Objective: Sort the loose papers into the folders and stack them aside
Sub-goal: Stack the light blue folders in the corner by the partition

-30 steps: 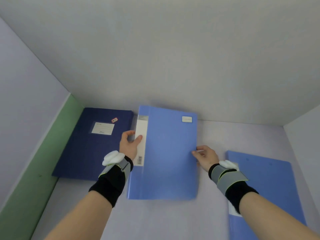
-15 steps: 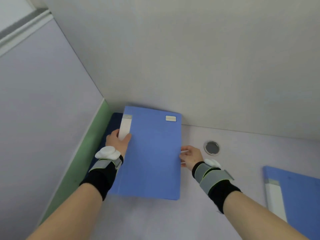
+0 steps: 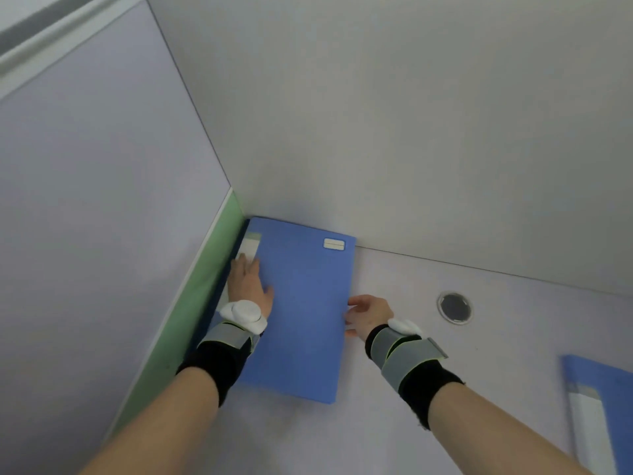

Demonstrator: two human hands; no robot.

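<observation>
- Light-blue plastic it is: the light-blue folder [image 3: 301, 313] is seen lying flat between the two hands, its long axis running straight away from the person, its far short end close to the back panel.
- The left hand [image 3: 248, 281] is laid on top of it, along the spine side, fingers straight and reaching onto the white spine label [image 3: 249, 249]. It is pressed down, nothing is gripped.
- The right hand [image 3: 368, 315] is held just beside the opposite long edge, fingers curled onto that edge in what looks like a light pinch. A sliver of white is glimpsed at the fingertips; what it is cannot be told.
- Just outside the left hand, a dark-blue edge [image 3: 213, 315] shows from under the folder, against the green strip [image 3: 191, 310] of the side partition. A folder underneath is judged likely, so a stack is being built.
- Both hands are at mid-length of the folder, one on each long side, so squaring it is judged to need only a small nudge toward the left hand's side.
- Well off beyond the right hand, past the round cable grommet [image 3: 454, 307], a second light-blue folder [image 3: 609, 406] is cut off by the frame. The right hand is the nearer one to it, and is judged the likely one to be sent.
</observation>
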